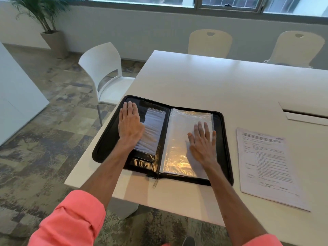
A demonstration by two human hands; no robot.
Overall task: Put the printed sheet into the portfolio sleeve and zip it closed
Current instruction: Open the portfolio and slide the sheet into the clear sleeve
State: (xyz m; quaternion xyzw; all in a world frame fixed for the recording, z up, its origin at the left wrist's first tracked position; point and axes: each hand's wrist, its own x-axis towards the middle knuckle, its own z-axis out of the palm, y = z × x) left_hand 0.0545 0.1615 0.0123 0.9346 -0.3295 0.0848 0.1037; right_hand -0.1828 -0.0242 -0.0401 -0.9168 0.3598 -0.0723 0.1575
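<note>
Holding the open portfolio (106,139) flat on the table (213,82), the left hand (130,125) lies palm-down on the inner left panel, fingers straight and close together. The right hand (202,142) lies flat on the clear sleeve (179,157) on the right half, fingers straight and slightly spread, pinching nothing. The printed sheet (266,166) lies on the table just right of the portfolio, apart from it, untouched, not yet in. The step in hand looks like settling the case open and finding the sleeve mouth (which edge opens cannot be told from here). To do it well: left palm down so the case does not slide, right hand lifts the top film only, then fetches the sheet and feeds it in square to avoid creasing. The zipper pull (155,182) hangs at the near edge by the spine, zip open; closing comes last.
</note>
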